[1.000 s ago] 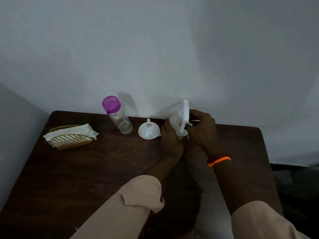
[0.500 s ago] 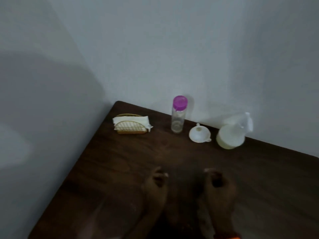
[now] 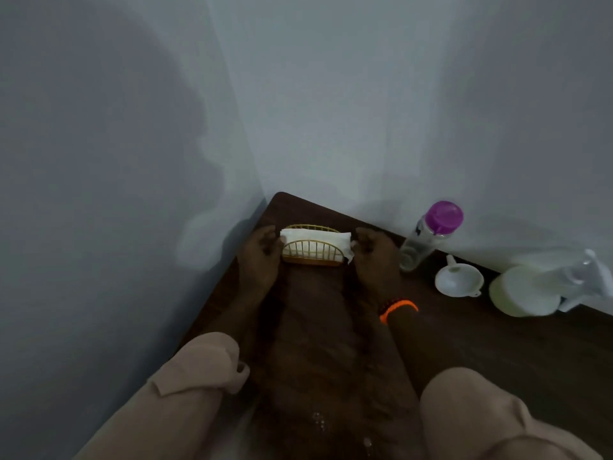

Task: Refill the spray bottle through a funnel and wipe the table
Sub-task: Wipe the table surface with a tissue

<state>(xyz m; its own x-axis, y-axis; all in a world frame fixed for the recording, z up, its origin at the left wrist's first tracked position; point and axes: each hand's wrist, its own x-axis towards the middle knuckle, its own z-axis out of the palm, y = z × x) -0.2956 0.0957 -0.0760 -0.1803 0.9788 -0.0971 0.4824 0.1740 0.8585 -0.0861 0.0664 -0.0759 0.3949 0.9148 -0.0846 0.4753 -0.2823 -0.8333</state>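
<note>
A gold wire napkin holder (image 3: 311,257) with white tissues (image 3: 315,238) stands in the table's far left corner. My left hand (image 3: 262,257) cups its left end, thumb against the tissues. At the right end, the fingertips of my right hand (image 3: 374,257) pinch the tissue stack's corner. The white spray bottle (image 3: 530,288), trigger head on, stands at the far right by the wall. A white funnel (image 3: 459,281) lies upside down beside it. A clear bottle with a purple cap (image 3: 428,237) stands left of the funnel, close to my right hand.
The dark wooden table (image 3: 497,353) fits into a corner, with walls on its left and far sides. A few water drops (image 3: 331,426) glisten on the near part of the table, between my beige sleeves. An orange bracelet (image 3: 398,308) circles my right wrist.
Both hands let go of the spray bottle, drew back, then reached left to the napkin holder. My view swung left toward the corner.
</note>
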